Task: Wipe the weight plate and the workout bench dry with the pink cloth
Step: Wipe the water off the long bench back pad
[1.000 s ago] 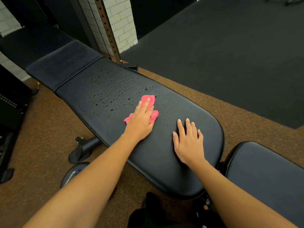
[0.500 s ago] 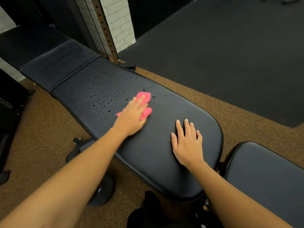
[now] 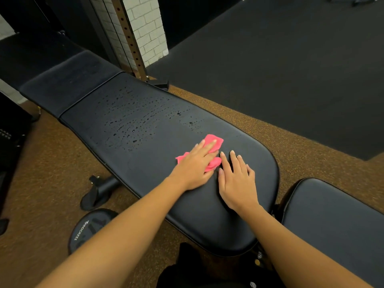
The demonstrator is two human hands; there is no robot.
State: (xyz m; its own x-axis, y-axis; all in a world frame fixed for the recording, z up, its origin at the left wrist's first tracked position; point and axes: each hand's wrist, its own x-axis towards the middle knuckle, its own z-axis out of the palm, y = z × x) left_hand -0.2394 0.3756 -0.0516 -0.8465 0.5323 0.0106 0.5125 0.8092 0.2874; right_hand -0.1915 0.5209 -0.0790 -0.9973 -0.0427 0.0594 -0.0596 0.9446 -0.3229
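The black padded workout bench (image 3: 145,125) runs from upper left to lower right, with water droplets on its middle and far part. My left hand (image 3: 195,165) presses the pink cloth (image 3: 215,142) flat on the pad with straight fingers, close beside my right hand (image 3: 236,179). That right hand lies flat on the bench's near end, fingers straight. A dark weight plate (image 3: 87,227) lies on the floor under the bench's left edge, partly hidden by my left forearm.
A second black pad (image 3: 332,221) sits at the lower right. The bench's foot (image 3: 99,190) stands on brown speckled flooring (image 3: 41,173). A drilled rack upright (image 3: 126,34) and white brick wall (image 3: 147,28) stand behind; a black mat (image 3: 280,59) covers the right.
My left hand has slid the pink cloth to the right along the pad, ending next to my right hand. The right hand has stayed in place.
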